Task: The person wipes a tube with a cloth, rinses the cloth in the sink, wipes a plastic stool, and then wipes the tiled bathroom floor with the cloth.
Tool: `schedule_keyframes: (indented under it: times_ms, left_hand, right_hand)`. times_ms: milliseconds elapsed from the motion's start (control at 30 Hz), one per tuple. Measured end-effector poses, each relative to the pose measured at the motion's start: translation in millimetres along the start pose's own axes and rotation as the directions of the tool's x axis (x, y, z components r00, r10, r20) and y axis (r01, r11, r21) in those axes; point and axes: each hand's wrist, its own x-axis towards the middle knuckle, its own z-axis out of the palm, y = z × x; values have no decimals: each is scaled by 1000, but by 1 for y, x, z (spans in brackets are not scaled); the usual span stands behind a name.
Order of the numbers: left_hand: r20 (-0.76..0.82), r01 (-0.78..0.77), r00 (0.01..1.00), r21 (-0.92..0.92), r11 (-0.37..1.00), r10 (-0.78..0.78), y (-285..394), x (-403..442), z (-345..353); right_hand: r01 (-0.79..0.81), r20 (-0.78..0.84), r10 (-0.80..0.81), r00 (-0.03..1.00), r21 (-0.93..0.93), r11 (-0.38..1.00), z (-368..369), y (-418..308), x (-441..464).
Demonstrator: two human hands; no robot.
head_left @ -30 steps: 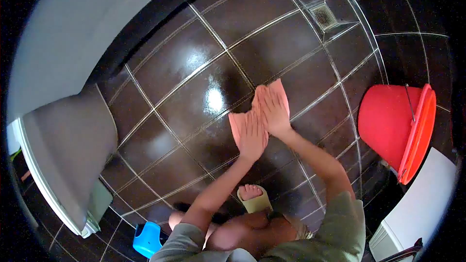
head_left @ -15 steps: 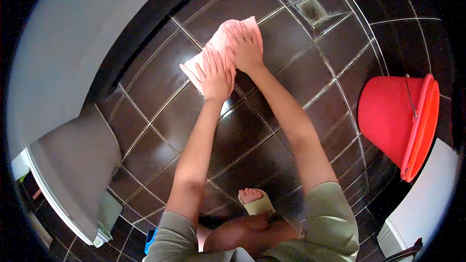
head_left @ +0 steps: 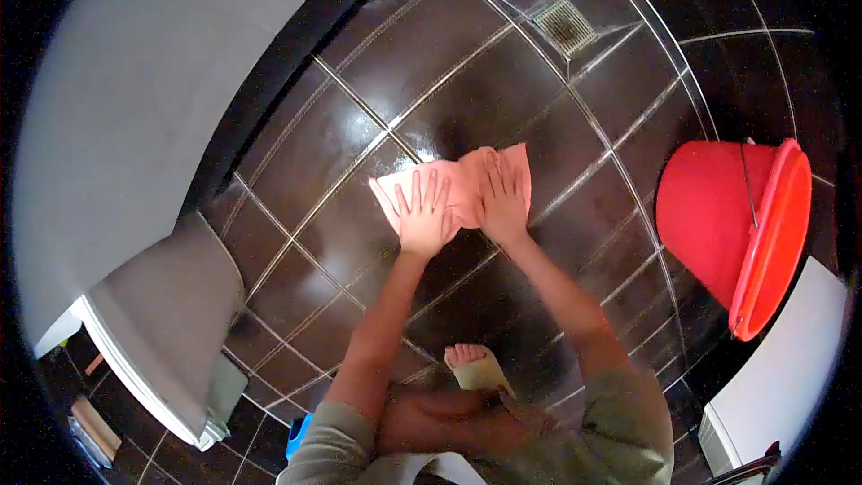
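Observation:
A pink cloth (head_left: 463, 181) lies spread on the dark tiled floor (head_left: 485, 99), somewhat creased in the middle. My left hand (head_left: 424, 214) presses flat on its left part, fingers spread. On the right part rests my right hand (head_left: 503, 207), palm down with the fingers stretched out and a little apart. Both hands are on top of the cloth, which shows between them and beyond the fingertips.
A red bucket (head_left: 709, 216) is at the right, beside a white box-like object (head_left: 772, 377). A floor drain (head_left: 566, 27) lies at the upper right. Grey fixtures (head_left: 171, 305) line the left. A blue object (head_left: 297, 436) and my slippered foot (head_left: 476, 368) are below.
Both hands and the cloth first slid forward and left across the floor, then came back toward my body. The cloth is now spread wider from side to side.

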Motion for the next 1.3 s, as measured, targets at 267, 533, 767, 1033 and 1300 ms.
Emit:
schedule_keyframes:
  times_ms: [267,533,767,1033,1300]
  left_hand:
    - [532,-18,840,217,976,-103,15,10,-30]
    - [783,-160,613,250,955,-102,26,33,-97]
    - [195,-208,963,103,973,185,-4,-8,-15]
    - [57,-205,979,164,965,198,-32,46,-12]
    - [-115,13,993,232,973,14,-84,162,-27]
  right_hand:
    - [-12,79,12,997,-2,1000,-8,-4,0]
    - [-7,42,7,999,0,1000,-10,-6,-3]
    - [-33,30,34,999,-7,999,2,0,-2]
    - [-98,-47,96,994,-57,994,10,-23,68]
    - [4,-240,-8,971,-16,1000,11,-33,218]
